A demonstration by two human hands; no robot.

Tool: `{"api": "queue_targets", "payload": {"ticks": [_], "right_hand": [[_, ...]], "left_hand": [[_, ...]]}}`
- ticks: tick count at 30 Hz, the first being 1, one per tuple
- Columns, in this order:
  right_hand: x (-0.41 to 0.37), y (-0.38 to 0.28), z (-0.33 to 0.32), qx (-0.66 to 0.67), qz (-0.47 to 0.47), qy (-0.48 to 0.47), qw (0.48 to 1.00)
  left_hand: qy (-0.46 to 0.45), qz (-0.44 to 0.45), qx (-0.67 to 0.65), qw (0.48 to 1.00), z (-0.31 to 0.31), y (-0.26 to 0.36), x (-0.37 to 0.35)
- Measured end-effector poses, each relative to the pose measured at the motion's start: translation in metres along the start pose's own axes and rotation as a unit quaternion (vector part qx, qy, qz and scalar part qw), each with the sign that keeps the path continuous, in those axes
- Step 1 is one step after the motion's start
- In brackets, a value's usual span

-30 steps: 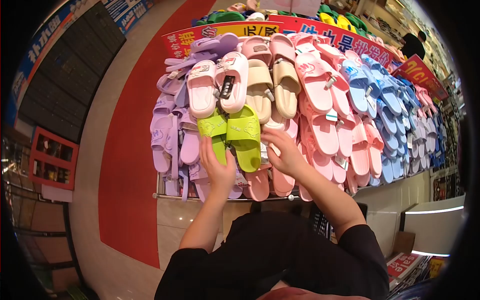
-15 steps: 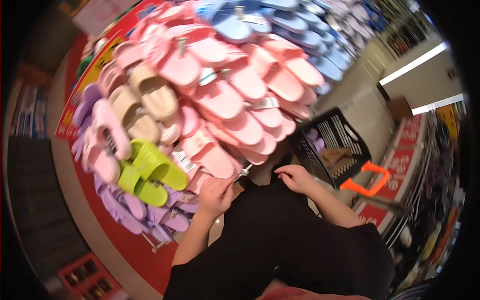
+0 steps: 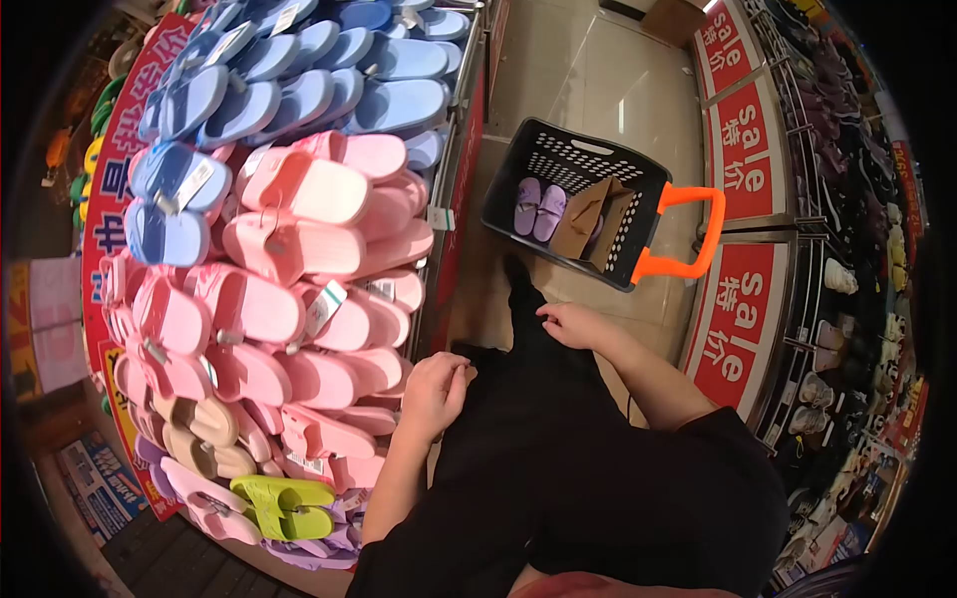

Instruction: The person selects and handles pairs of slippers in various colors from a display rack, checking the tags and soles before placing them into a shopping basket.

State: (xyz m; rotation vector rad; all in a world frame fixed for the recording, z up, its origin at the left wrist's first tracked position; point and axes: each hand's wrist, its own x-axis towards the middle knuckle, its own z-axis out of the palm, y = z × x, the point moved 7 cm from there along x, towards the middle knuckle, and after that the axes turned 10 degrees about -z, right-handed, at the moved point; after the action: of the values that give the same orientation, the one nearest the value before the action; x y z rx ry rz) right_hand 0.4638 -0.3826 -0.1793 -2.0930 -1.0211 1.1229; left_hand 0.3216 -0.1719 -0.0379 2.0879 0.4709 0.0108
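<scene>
My left hand (image 3: 436, 392) hangs beside the slipper rack with its fingers curled in, and nothing shows in it. Closest to it are the pink slippers (image 3: 337, 434) stacked on the rack's edge. In front of my black trousers, my right hand (image 3: 570, 326) is also loosely closed, holding nothing visible. Beyond it on the floor stands a black shopping basket (image 3: 510, 221) with an orange handle (image 3: 714, 234). Inside the basket, a pair of purple slippers (image 3: 539, 209) lies beside a brown paper bag (image 3: 590, 221).
Light blue slippers (image 3: 404, 104) fill the far part of the rack; green slippers (image 3: 285, 506) and beige slippers (image 3: 199, 436) hang nearer. On the right, red sale signs (image 3: 740, 334) edge a shelf of shoes (image 3: 839, 276). A tiled aisle (image 3: 568, 75) runs between.
My view has swung to the right and along the aisle, so the basket and sale signs show more fully. Both hands keep nearly the same pose.
</scene>
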Motion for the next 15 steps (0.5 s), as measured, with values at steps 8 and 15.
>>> {"api": "queue_targets", "payload": {"ticks": [8, 15], "right_hand": [[0.087, 0.172, -0.027, 0.440, 0.209, 0.091, 0.869], [0.186, 0.319, -0.016, 0.674, 0.321, 0.226, 0.625]], "left_hand": [[-0.076, -0.193, -0.021, 0.978, 0.068, -0.023, 0.099], [-0.200, -0.268, 0.035, 0.942, 0.167, -0.075, 0.180]]}}
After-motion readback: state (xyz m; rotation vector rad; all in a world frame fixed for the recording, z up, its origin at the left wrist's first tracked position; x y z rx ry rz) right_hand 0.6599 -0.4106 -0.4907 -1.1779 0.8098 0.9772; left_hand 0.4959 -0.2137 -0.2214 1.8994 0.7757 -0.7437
